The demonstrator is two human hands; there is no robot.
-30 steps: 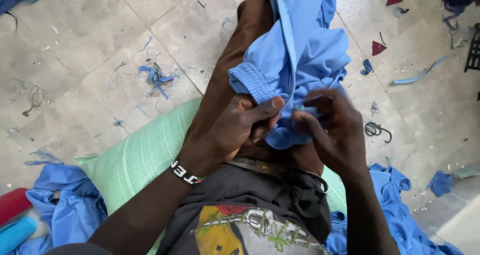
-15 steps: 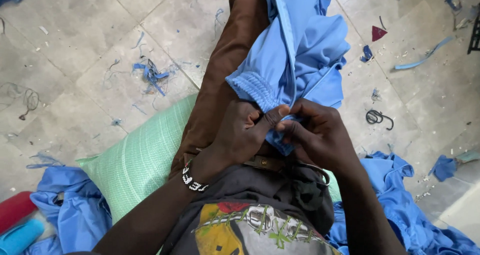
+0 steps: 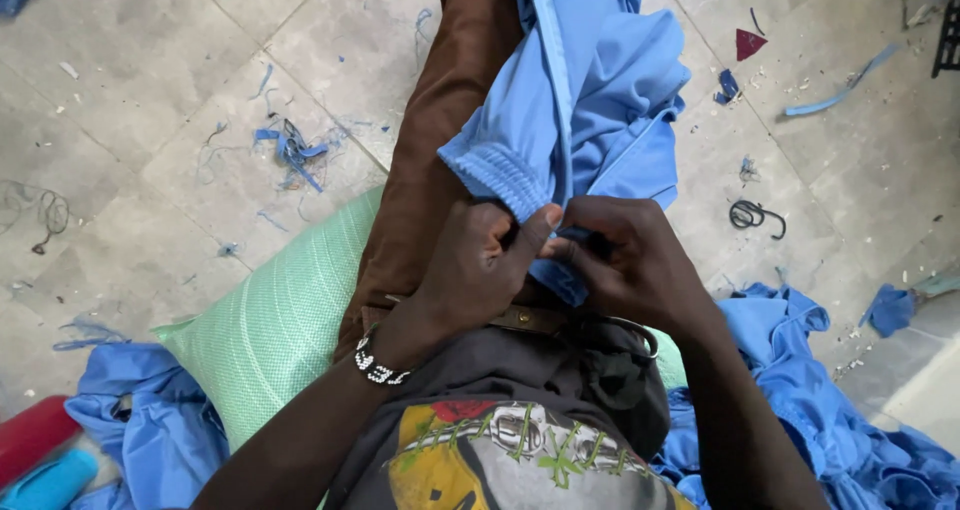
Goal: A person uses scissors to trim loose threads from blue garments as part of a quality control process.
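While draped over the lap, blue garment (image 3: 590, 100) is pinched — left hand (image 3: 478, 265); right hand (image 3: 630, 260).

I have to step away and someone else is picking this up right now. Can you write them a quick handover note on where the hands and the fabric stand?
Left hand: pinching the edge of the blue garment, thumb pressed against it.
Right hand: gripping the same edge, fingers curled close to the left hand.
The garment lies over the lap, elastic cuff toward the left hand.
More blue fabric is piled on the floor to the right, a green woven sack underneath.
What is done or left at that edge cannot be seen; the fingers hide it.
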